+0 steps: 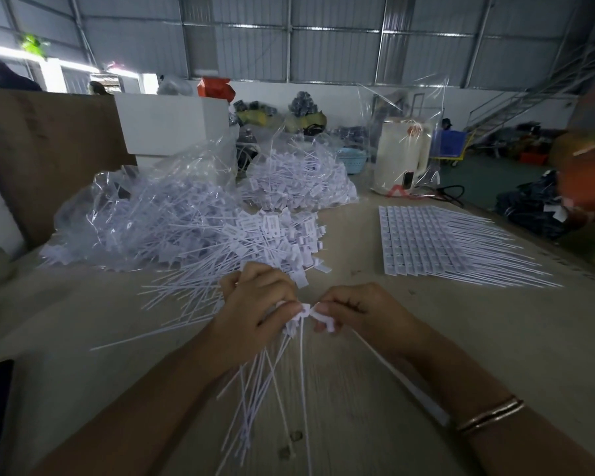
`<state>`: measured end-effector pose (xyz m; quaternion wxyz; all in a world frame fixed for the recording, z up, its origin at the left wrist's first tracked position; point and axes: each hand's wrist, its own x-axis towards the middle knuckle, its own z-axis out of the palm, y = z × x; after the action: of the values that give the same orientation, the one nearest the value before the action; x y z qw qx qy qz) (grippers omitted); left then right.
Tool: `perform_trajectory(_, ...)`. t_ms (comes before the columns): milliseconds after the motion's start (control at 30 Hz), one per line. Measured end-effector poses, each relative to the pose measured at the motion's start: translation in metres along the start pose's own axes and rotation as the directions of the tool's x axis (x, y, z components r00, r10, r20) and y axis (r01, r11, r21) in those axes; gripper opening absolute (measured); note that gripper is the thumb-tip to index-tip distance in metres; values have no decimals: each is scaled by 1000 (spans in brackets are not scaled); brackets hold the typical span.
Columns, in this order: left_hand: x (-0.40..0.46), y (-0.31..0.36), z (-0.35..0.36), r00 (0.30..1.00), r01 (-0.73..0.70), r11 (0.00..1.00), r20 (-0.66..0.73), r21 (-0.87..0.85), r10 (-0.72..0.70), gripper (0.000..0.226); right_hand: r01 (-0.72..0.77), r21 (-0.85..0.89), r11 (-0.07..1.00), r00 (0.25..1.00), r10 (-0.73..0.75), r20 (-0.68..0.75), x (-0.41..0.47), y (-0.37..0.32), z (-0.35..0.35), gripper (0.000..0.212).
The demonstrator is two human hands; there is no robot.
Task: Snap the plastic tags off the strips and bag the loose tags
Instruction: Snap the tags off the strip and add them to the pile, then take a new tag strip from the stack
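My left hand [255, 304] grips a bundle of white plastic tags [272, 383], their thin tails fanning down toward me. My right hand [361, 310] pinches a single white tag [325, 322] at its head, right beside the bundle; its tail runs down under my right forearm. The two hands almost touch at the tag heads. A heap of loose tags [220, 242] lies just beyond my hands. A flat stack of unbroken tag strips [440, 245] lies on the table to the right.
Two clear plastic bags filled with tags sit behind the heap, one at left [145, 201] and one further back [299, 180]. A brown board [42, 149] stands at left. A cream appliance [402, 163] stands at the back of the wooden table [375, 389].
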<state>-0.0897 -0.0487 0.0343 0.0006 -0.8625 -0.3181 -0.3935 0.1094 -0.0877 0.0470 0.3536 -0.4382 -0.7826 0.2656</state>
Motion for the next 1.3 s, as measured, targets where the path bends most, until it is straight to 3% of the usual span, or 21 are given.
perform_trajectory(133, 4, -1, -3, 999, 7, 993, -46, -121, -13, 34, -1, 80, 997, 999, 5, -47, -1, 2, -6, 21)
perform_trajectory(233, -1, -19, -16, 973, 153, 956, -133, -252, -191, 28, -14, 155, 988, 970, 51, -237, -1, 13, -28, 18)
perform_trajectory(333, -7, -37, -13, 989, 84, 992, -127, 93, -72, 22, -146, -2, 989, 944, 138, -300, -1, 25, -15, 9)
perform_trajectory(433, 1, -27, -6, 979, 205, 907, -94, 367, -183, 33, -211, -104, 972, 944, 175, -280, 12, 20, 20, 30)
perform_trajectory(500, 5, -16, -9, 963, 270, 866, -138, 422, -233, 44, -239, -184, 953, 938, 178, -298, 20, 17, 27, 44)
perform_trajectory(567, 6, -14, -21, 941, 336, 887, -161, 316, -299, 54, -299, -136, 945, 917, 244, -317, 18, 16, 25, 52)
perform_trajectory(633, 5, -9, -36, 882, 468, 854, -63, 227, -467, 68, -340, -21, 940, 894, 317, -317, 12, 20, 21, 47)
perform_trajectory(667, 2, -6, -44, 837, 517, 800, 15, 304, -547, 78, -352, -4, 936, 888, 333, -316, 9, 21, 20, 43)
perform_trajectory(733, -6, -4, -53, 754, 425, 688, 190, 587, -628, 95, -360, -35, 932, 902, 339, -268, 5, 20, 18, 42)
perform_trajectory(833, -11, 6, -51, 672, 358, 710, 361, 606, -647, 125, -246, -218, 944, 969, 238, -63, 2, 20, 21, 36)
perform_trajectory(933, -13, 19, -33, 692, 318, 808, 462, 495, -555, 100, -115, -305, 945, 985, 149, 89, 4, 16, 27, 24)
perform_trajectory(1067, -18, 14, -15, 770, 313, 844, 404, 435, -494, 85, -42, -245, 969, 984, 82, 156, 7, 16, 30, 26)
perform_trajectory(1200, -17, 12, -11, 737, 386, 821, 395, 419, -548, 44, -105, -174, 979, 988, 122, 91, 8, 17, 27, 31)
perform_trajectory(1300, -17, 10, -7, 745, 390, 821, 381, 416, -547, 25, -166, -117, 979, 983, 155, -99, 7, 19, 16, 28)
